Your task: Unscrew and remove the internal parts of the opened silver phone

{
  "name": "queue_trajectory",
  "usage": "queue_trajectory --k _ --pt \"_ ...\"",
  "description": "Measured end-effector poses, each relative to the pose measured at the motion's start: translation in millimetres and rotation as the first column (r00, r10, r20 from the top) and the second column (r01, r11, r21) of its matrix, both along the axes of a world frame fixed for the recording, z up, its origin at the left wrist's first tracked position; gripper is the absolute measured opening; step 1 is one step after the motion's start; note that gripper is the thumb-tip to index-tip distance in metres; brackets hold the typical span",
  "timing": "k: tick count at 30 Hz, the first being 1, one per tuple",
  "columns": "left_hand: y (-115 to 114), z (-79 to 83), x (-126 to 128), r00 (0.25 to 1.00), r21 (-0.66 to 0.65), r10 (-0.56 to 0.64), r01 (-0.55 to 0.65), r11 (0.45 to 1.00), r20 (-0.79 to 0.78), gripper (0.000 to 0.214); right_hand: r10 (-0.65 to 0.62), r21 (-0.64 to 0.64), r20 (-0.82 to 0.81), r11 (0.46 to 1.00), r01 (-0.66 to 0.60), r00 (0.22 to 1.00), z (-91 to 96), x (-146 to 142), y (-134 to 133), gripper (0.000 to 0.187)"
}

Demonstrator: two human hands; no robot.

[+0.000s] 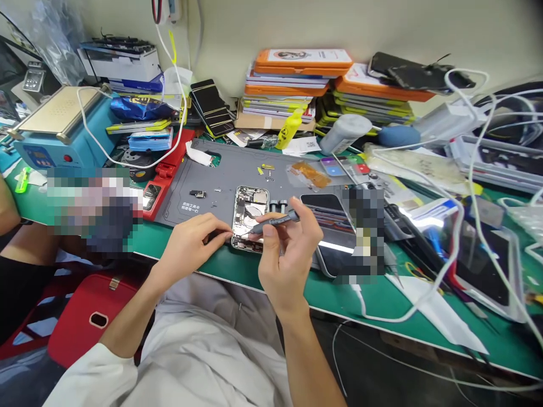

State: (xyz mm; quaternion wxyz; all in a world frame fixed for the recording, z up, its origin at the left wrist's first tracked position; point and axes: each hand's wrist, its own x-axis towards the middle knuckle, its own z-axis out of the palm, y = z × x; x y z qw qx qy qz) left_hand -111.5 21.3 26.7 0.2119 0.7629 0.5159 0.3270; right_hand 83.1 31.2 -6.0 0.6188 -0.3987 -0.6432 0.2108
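An opened phone [255, 196] lies on a grey work mat [220, 164], its inner boards and parts showing. My right hand [288, 254] grips a dark screwdriver [278, 220], which slants down to the left with its tip over the lower part of the phone. At the phone's lower left corner is my left hand [195, 240], thumb and forefinger pinched together. Whether something small sits in that pinch cannot be made out. A small camera module [197, 194] and several tiny parts rest on the mat to the left of the phone.
Right of the phone lies a dark-screened phone [333, 226]. A red holder [169, 164] borders the mat's left side, near a blue heating machine [63, 135]. Orange cases [297, 62] are stacked at the back. A white cable [456, 237] loops over the right side. Another person's leg [25, 265] shows at left.
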Motion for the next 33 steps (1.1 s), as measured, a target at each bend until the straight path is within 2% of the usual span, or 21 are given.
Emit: queue_trajectory --k 5,8,12,19,28,33 --pt "-0.2 1.1 0.3 0.998 -0.017 0.049 -0.048 0.999 0.044 0.014 -0.060 0.006 -0.033 0.998 0.060 0.998 3.2 -1.8 1.5 0.057" --pt "-1.4 -0.8 0.8 0.994 0.018 0.106 -0.106 0.994 0.034 0.014 -0.048 -0.013 -0.048 0.999 0.047 0.998 4.7 -2.9 2.5 0.059" --pt "-1.7 -2.8 1.0 0.995 0.032 0.100 -0.101 0.994 0.016 0.012 -0.030 -0.017 -0.038 0.999 0.029 0.999 3.5 -3.4 3.3 0.062" --pt "-1.6 -0.9 1.8 0.996 0.031 0.078 -0.077 0.997 -0.040 0.014 -0.054 0.046 0.177 0.998 0.047 0.983 -2.8 -8.4 6.8 0.065" --pt "-1.3 -0.7 1.4 0.997 0.033 0.074 -0.073 0.997 -0.037 0.011 -0.076 0.053 0.233 0.996 0.066 0.969 -0.6 -8.2 6.8 0.070" --pt "-1.9 -0.1 0.9 0.998 0.019 0.065 -0.064 0.998 -0.026 0.013 -0.135 0.226 0.384 0.973 0.049 0.913 6.8 -8.4 12.3 0.075"
